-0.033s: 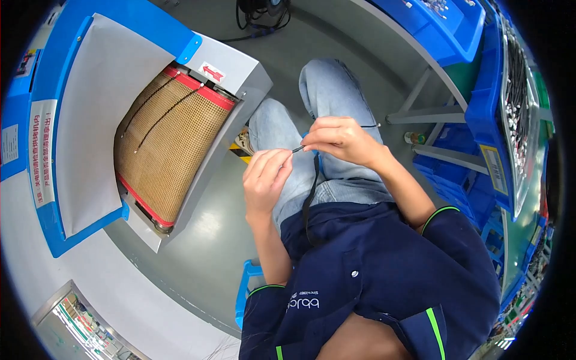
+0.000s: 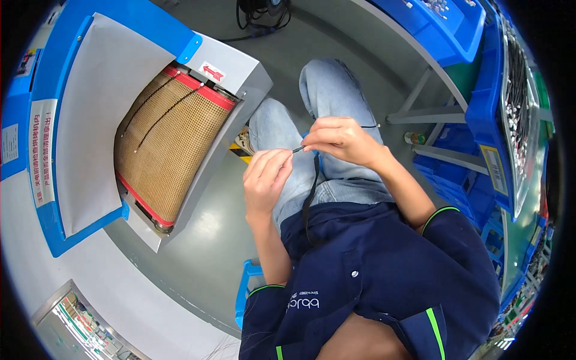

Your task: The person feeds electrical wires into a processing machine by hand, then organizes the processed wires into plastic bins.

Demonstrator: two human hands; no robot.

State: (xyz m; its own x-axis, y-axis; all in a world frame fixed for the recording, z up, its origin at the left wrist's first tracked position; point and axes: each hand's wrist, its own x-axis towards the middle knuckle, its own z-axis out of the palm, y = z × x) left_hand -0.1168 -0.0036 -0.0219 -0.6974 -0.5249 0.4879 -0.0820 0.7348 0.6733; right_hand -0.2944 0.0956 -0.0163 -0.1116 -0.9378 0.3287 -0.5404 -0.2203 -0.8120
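Above my lap, a thin black cable (image 2: 297,149) runs between my two hands. My left hand (image 2: 264,181) pinches one part of it between thumb and fingers. Close beside it, my right hand (image 2: 341,141) is closed on the same cable, its fingertips almost meeting the left ones. Past the right hand, a dark length sticks out over my knee and ends in a small pale tip (image 2: 378,125). My fingers cover part of the cable. A black strap (image 2: 313,192) hangs below the hands against my jeans.
To the left stands a blue and grey machine with a tan mesh conveyor belt (image 2: 174,156); two black cables with white ends lie on it. At right, a blue bin (image 2: 491,114) sits beside many white-tipped cables (image 2: 517,108). A blue stool (image 2: 245,288) shows below left.
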